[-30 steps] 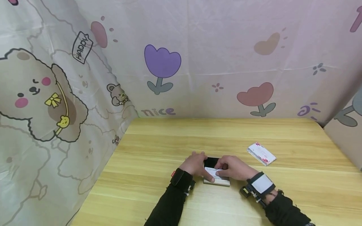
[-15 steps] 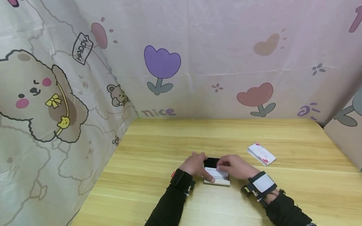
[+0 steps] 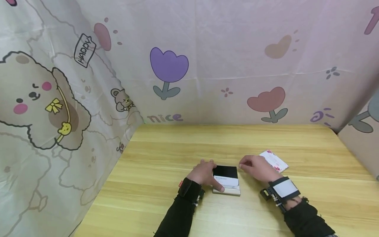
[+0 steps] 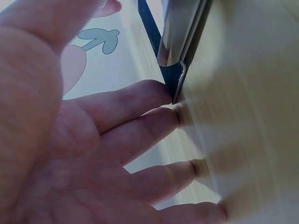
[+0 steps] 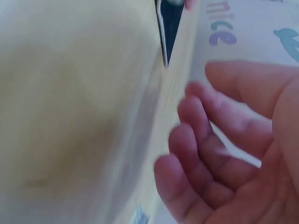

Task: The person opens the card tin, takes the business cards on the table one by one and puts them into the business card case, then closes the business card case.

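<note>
A business card case (image 3: 229, 171), black at the far part with a silver front edge, lies on the table with a white card (image 3: 227, 181) in it. My left hand (image 3: 204, 174) holds it at the left side, thumb on the front edge and fingers at the far left corner. In the left wrist view, the index fingertip touches the corner of the case (image 4: 174, 77). My right hand (image 3: 257, 167) hovers right of the case, fingers loosely curled and holding nothing; it partly covers a stack of floral cards (image 3: 275, 160).
The wooden table (image 3: 165, 154) ends at a patterned cloth backdrop (image 3: 207, 59), with more cloth hanging at the left (image 3: 59, 171) and right. Table surface surrounds the case on all sides.
My right hand has let go of the card in the case and moved right and away from me, now covering part of the card stack. The left hand and case have stayed put.
</note>
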Available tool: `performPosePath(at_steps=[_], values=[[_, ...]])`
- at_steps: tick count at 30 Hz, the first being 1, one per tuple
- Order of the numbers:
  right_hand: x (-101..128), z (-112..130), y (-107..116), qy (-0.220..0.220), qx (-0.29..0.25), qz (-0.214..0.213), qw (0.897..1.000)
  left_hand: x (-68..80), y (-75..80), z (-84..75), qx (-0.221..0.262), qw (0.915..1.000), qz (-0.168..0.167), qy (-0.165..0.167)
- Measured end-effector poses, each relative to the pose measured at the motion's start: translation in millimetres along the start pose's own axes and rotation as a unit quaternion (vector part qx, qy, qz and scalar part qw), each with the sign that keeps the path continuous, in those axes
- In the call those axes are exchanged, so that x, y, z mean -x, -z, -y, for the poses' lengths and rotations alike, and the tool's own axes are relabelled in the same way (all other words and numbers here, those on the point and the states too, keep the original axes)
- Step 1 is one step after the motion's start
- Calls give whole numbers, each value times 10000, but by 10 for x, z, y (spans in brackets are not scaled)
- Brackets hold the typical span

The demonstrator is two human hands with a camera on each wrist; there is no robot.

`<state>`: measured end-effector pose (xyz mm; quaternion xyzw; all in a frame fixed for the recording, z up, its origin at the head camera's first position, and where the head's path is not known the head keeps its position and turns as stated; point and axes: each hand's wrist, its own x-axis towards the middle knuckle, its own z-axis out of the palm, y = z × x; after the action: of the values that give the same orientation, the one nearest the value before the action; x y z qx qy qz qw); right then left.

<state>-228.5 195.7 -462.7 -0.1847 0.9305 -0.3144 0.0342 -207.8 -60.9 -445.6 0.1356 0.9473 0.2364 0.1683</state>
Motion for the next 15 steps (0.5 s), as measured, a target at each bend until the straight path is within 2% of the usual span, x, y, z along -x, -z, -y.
performPosePath(at_steps=[3, 7, 11, 15], values=[[10, -25, 67, -198, 346, -485, 9980, 4, 7, -2, 23, 10000, 7, -26], [59, -63, 160, -773, 882, -1021, 9878, 11, 10, -5, 44, 10000, -11, -56], [110, -119, 228, -1382, 1268, -905, 9781, 21, 20, -10, 51, 10000, -12, -79], [106, -169, 251, -1564, 1393, -667, 9756, 19, 18, -12, 20, 10000, -4, -56]])
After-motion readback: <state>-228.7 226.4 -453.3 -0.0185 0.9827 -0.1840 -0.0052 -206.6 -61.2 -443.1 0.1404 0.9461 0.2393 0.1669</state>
